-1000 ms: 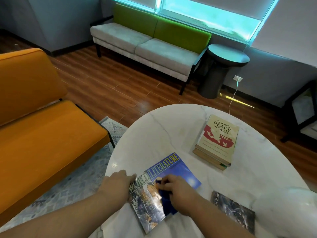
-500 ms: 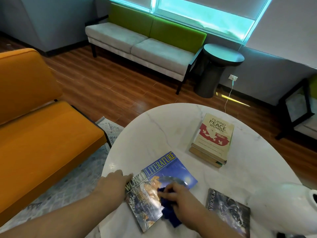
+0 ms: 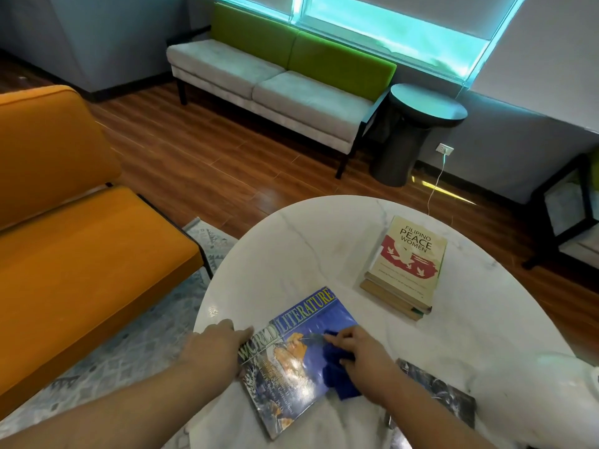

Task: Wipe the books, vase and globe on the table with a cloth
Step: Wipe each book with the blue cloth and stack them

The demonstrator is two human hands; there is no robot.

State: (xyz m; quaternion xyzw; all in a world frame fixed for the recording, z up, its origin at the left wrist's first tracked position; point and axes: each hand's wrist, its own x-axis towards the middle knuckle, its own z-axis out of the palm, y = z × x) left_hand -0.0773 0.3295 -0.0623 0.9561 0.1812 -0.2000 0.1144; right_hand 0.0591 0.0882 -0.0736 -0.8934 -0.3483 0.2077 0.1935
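The round marble table (image 3: 308, 254) carries everything. At about 4 o'clock on it, a pale rounded shape (image 3: 551, 393), blurred at the frame edge, is probably the vase. A stack of books (image 3: 410, 260) lies at 1 o'clock, with neither hand on it. The World Literature book (image 3: 291, 361) lies flat at 7 o'clock and a dark book (image 3: 444, 393) at 5 o'clock. The left hand (image 3: 215, 348) presses with straight fingers on that cover's 9 o'clock edge, gripping nothing. The right hand (image 3: 366, 354) bunches the blue cloth (image 3: 340, 377) under curled fingers on the cover's 3 o'clock side. To wipe well, I judge, the left hand should bear down firmly so the glossy cover cannot slide. The cloth should be spread flatter and stroked edge to edge, taking in the title strip at 12 o'clock.
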